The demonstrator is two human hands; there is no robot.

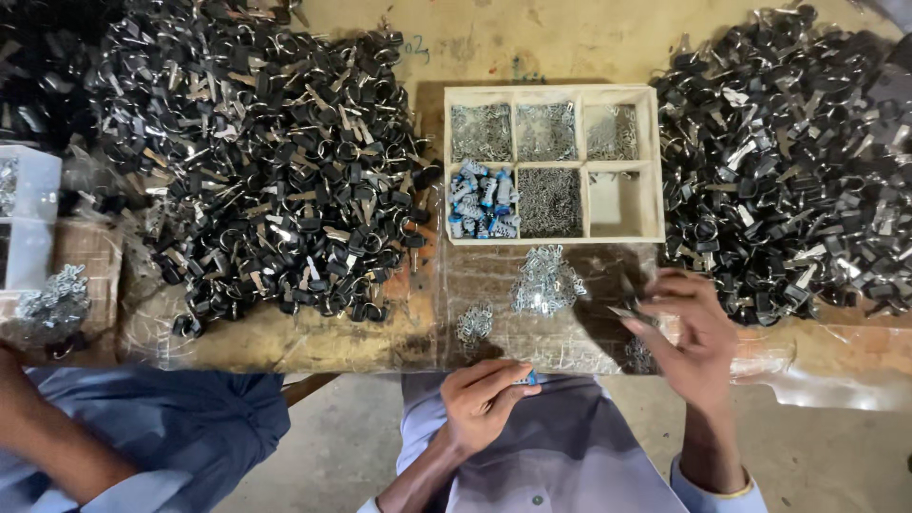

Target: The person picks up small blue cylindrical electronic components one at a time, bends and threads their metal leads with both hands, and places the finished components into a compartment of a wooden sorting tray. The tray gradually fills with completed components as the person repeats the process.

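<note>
My left hand (483, 401) is below the table edge over my lap, fingers closed around a small blue piece (528, 379). My right hand (692, 334) is raised over the table's front edge, pinching a small dark metal tool or key (629, 306) between thumb and fingers. In front of my hands lie two small heaps of silvery metal bits (545, 280) on clear plastic sheeting. Behind them stands a cream sectioned tray (649, 161) holding fine metal parts and a compartment of blue-and-white pieces (482, 199).
Large heaps of black-headed keys (266, 161) fill the left of the table, and another heap of keys (788, 161) fills the right. Another person's arm and blue sleeve (142, 432) are at the lower left. A clear plastic box (27, 218) and metal bits (55, 299) sit at the far left.
</note>
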